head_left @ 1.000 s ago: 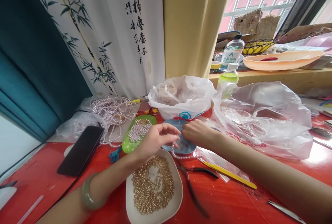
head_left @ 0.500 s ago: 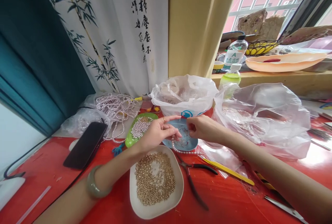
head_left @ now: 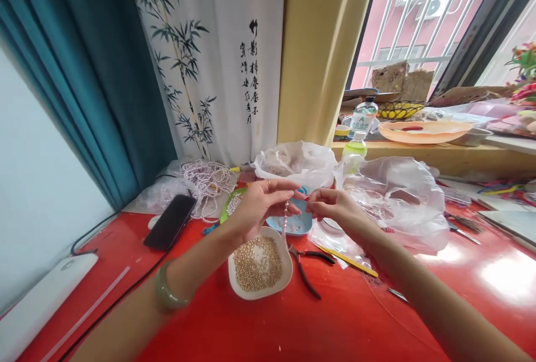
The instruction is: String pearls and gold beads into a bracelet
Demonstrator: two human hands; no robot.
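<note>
My left hand [head_left: 266, 203] is raised over the blue tray [head_left: 274, 225], and from its fingers hangs a strand of small pale pink beads [head_left: 285, 221]. Close to those fingertips, my right hand [head_left: 333, 205] pinches something too fine to make out. Just below the left hand, a white square dish [head_left: 285, 281] holds many gold beads [head_left: 255, 275]. Clear bits lie in the blue tray, which the hands partly cover. Behind the left wrist, a green tray [head_left: 226, 212] of pale beads is mostly hidden.
Black-handled pliers [head_left: 307, 281] and yellow tweezers [head_left: 349, 261] lie right of the dish. White plastic bags [head_left: 297, 166] stand behind. A phone [head_left: 171, 222] and a heap of bead strings [head_left: 209, 177] are on the left. A scissors-like metal tip [head_left: 397, 295] shows beneath the right forearm.
The view has tilted up and shifted. My left fingers have lifted, and the bead strand now hangs down from them rather than trailing to the right. My right hand remains pinched close by.
</note>
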